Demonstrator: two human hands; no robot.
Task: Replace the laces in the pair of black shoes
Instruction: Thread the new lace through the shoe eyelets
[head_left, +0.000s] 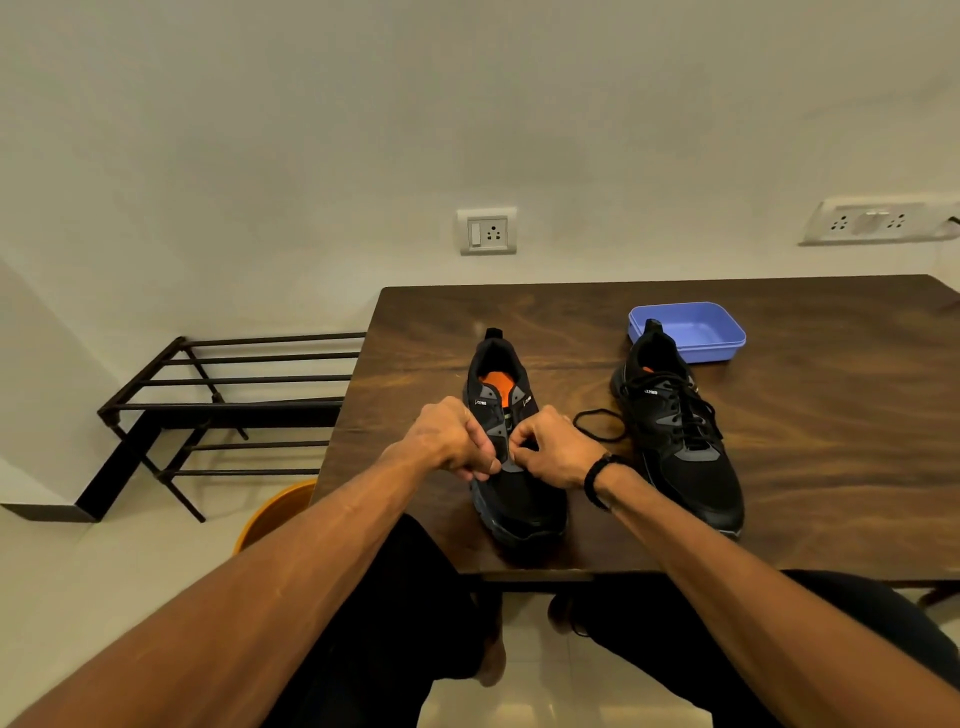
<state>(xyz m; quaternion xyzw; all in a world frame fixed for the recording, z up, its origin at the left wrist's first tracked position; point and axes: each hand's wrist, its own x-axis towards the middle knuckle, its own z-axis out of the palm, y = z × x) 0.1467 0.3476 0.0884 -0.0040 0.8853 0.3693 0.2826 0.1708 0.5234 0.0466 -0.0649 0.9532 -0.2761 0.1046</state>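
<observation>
Two black mesh shoes on brown wooden table (805, 467): unlaced shoe (514, 467) at 6 o'clock, laced shoe (685, 441) at 3. We note left hand (449, 441) and right hand (553, 449) pinching its eyelet area; lace hidden.

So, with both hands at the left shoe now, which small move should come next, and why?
Probably thread the lace end through a lowest eyelet of the left shoe. Its upper eyelets look empty, both hands pinch at its front, and the right shoe is already laced.

Both arms reach forward, left hand (453, 441) and right hand (553, 448) close together, fingers curled.
</observation>
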